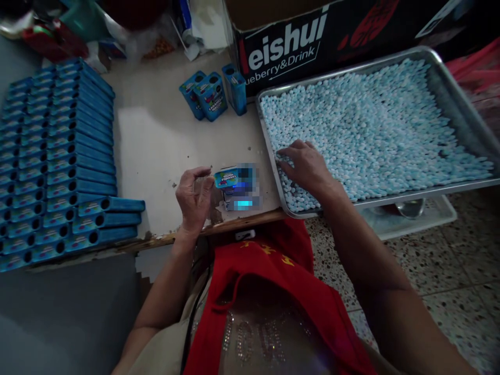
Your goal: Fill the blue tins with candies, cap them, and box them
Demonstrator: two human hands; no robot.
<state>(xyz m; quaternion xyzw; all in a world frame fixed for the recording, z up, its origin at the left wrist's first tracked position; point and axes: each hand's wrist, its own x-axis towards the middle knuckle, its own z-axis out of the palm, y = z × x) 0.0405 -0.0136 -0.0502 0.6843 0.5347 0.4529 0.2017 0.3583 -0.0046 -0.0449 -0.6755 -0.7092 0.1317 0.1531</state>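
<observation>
Left hand [195, 198] pinches a box [227, 178]; right of it, right hand [307, 167] apparently gathers sweets [363, 125], closure I can't tell; next likely needs the box steady

Red apron [250, 265], yellow markings [269, 249], beige top [162, 338]; glittering studs [244, 338]

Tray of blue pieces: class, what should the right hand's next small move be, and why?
Probably gather a few blue pieces, since the right hand rests on them in the tray, while the left hand holds a blue box.
</observation>
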